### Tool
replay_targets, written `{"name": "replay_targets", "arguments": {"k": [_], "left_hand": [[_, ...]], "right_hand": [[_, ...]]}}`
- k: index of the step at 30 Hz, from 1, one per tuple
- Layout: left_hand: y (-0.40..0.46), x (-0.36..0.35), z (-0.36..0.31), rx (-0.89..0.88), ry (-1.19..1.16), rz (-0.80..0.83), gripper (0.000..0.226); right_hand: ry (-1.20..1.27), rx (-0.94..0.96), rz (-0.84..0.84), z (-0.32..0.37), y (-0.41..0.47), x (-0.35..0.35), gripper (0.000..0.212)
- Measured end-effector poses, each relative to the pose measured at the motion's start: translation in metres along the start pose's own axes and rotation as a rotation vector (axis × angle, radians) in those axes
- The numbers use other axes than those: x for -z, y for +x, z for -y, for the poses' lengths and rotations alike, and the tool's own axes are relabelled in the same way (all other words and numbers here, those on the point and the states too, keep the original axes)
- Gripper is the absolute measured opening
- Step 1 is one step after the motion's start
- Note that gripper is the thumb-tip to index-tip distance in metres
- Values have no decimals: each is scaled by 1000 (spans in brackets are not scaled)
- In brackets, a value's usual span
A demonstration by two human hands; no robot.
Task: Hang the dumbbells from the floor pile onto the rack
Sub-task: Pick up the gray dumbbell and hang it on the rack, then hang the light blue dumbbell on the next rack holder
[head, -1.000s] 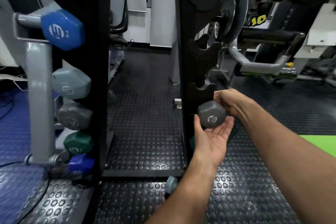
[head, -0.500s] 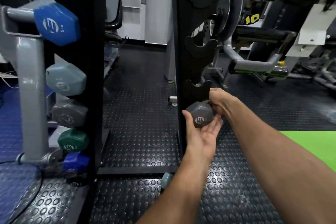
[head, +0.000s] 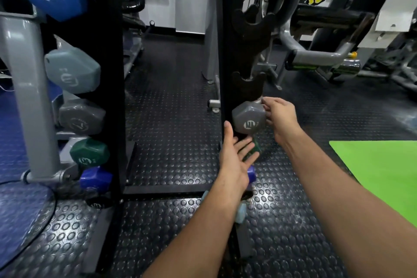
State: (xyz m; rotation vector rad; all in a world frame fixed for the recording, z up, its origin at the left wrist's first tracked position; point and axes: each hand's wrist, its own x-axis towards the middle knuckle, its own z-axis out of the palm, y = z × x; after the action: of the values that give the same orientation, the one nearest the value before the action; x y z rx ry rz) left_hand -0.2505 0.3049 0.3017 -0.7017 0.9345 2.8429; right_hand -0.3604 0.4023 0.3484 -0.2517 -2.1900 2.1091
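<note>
Head view: right hand (head: 281, 119) curled against the grey dumbbell (head: 249, 119), fingers on its 3 o'clock side, whether it clasps the handle behind cannot be told. Dumbbell sits at the black rack upright (head: 228, 63), under a cradle. Left hand (head: 237, 158) spread flat, palm up, at its 7 o'clock, holding nothing.

left hand (head: 237, 158) dropped off grey dumbbell (head: 249, 119)

Left hand (head: 237, 160) open — right hand (head: 281, 117) curled.
</note>
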Motion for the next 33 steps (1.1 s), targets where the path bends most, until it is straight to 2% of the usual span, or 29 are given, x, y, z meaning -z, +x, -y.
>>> {"name": "replay_targets", "arguments": {"k": [5,13,17,20,23,28,33], "left_hand": [[0,46,23,-44,142,-133,57],[23,160,102,148,252,-412,44],[35,201,133,269,254,-475,43],[46,220,149,310,258,-470,43],[54,232,157,330,257,-454,35],[70,249,169,363,269,-442,33],[64,263,180,341,287,-398,25]], "right_hand": [[6,-47,-147,-72,-27,22,10],[-212,-238,-148,-209,-84,44,10],[-512,-266,82,-264,-93,30,23],[-850,-101,342,-295,-89,8,15],[-1041,58,531,-314,-74,-18,17],[-1353,165,713,-341,-44,-60,36],[-1674,107,768,-360,-31,-71,33]]}}
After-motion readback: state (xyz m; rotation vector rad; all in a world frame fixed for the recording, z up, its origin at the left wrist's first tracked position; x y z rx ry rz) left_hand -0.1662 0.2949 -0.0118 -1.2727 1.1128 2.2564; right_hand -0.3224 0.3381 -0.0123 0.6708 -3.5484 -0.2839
